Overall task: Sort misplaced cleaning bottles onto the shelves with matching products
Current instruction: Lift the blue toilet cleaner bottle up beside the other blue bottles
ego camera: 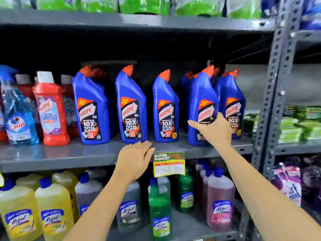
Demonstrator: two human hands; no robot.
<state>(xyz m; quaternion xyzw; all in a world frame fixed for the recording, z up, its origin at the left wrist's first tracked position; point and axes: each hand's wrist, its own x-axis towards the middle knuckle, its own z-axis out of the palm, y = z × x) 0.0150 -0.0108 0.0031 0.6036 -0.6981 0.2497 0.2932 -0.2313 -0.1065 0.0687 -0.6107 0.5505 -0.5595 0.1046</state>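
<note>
A row of blue Harpic bottles with orange-red caps stands on the middle grey shelf (69, 155). My right hand (213, 133) wraps the lower front of one blue Harpic bottle (202, 94), thumb out to the left; that bottle tilts slightly and stands among others at the right end (232, 105). My left hand (133, 159) lies flat on the shelf's front edge, holding nothing, just below another blue Harpic bottle (132, 106). At the left stand red Harpic bathroom cleaner bottles (50, 110) and a blue Colin spray bottle (17, 115).
The shelf below holds Lizol bottles: yellow (52, 209), green (159, 206) and pink (220, 202). A price tag (168, 164) hangs from the shelf edge between my arms. A perforated steel post (276, 84) bounds the right side. Green packs (144, 4) fill the top shelf.
</note>
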